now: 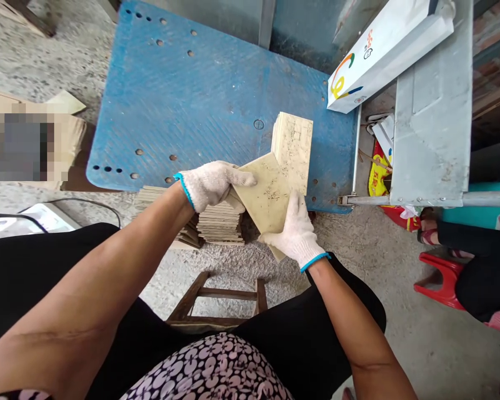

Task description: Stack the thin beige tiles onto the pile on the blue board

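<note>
Currently held: a beige ceramic tile (263, 195) is being gripped over the near edge of the blue platform (191, 100), above the low tile stacks (216, 222).
Handling: judged stiff, fairly heavy, chippable; best taken by opposite edges.
Left hand (210, 183): gloved fingers are being clamped on the upper left edge.
Right hand (295, 233): palm is cupping the lower corner, closed on it.
Nearby: an upright tile stack (294, 147) is resting just behind.

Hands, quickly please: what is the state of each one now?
Left hand: closed on the top left edge of the beige tile.
Right hand: closed on the lower end of the same tile.
</note>
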`<state>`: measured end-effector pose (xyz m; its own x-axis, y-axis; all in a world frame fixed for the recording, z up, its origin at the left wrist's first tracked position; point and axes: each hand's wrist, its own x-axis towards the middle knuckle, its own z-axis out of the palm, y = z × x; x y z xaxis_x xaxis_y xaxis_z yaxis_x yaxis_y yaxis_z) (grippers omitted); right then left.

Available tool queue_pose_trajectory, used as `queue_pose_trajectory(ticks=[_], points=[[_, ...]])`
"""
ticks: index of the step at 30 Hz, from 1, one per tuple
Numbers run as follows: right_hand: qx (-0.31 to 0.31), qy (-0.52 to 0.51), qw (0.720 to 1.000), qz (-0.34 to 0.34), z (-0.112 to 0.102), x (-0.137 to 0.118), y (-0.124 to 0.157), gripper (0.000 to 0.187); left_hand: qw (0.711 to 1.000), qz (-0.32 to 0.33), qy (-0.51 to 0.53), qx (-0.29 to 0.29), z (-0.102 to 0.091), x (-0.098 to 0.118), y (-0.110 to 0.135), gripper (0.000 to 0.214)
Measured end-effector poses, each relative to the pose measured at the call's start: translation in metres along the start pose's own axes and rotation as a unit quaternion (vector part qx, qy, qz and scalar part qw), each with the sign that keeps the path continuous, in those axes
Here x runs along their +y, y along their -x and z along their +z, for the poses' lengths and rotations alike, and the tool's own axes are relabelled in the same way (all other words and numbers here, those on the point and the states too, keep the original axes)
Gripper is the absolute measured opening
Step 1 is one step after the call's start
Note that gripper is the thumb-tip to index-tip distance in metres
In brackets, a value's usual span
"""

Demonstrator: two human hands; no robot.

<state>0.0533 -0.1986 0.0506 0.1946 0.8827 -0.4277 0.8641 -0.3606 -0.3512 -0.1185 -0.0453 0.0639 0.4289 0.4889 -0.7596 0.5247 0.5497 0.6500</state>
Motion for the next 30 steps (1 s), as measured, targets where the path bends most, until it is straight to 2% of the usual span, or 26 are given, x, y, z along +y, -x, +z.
queue_pose_trajectory(ticks=[2,3,6,8,11,14,17,19,22,24,27,30], points=[[0.017,0.013,1.0,-0.002,0.003,-0.006,0.002,0.136,0.999,-0.026,0.008,0.017,-0.002,0.001,0.001,0.04],[0.023,0.019,1.0,-0.002,0.005,-0.009,0.003,0.137,0.999,-0.033,0.028,0.007,-0.003,0.001,0.001,0.038],[0.038,0.024,0.999,0.005,0.008,-0.015,0.003,0.135,0.992,-0.014,0.106,-0.07,-0.002,0.0,-0.004,0.038],[0.046,0.011,0.999,0.016,0.009,-0.017,0.001,0.13,0.99,0.005,0.117,-0.084,0.001,0.002,-0.007,0.039],[0.047,-0.028,0.997,0.046,0.002,-0.017,-0.002,0.122,0.997,0.029,0.074,-0.01,0.011,0.008,-0.007,0.043],[0.043,-0.069,0.993,0.08,-0.012,-0.014,-0.005,0.117,0.992,0.099,0.011,0.079,0.021,0.004,0.0,0.057],[0.058,-0.093,0.988,0.109,-0.029,-0.01,-0.009,0.112,0.959,0.137,-0.129,0.21,0.03,-0.024,0.005,0.06],[0.081,-0.093,0.984,0.129,-0.038,-0.006,-0.012,0.109,0.921,0.103,-0.245,0.286,0.036,-0.053,0.004,0.058],[0.103,-0.082,0.978,0.161,-0.047,0.001,-0.021,0.108,0.847,0.128,-0.418,0.301,0.041,-0.097,-0.006,0.065],[0.104,-0.069,0.975,0.185,-0.051,0.004,-0.029,0.109,0.819,0.127,-0.471,0.301,0.041,-0.12,-0.014,0.072],[0.101,-0.044,0.97,0.216,-0.055,0.003,-0.048,0.108,0.809,0.139,-0.484,0.304,0.038,-0.14,-0.023,0.073],[0.104,-0.026,0.969,0.223,-0.058,-0.005,-0.072,0.106,0.807,0.175,-0.47,0.311,0.036,-0.148,-0.025,0.073]])
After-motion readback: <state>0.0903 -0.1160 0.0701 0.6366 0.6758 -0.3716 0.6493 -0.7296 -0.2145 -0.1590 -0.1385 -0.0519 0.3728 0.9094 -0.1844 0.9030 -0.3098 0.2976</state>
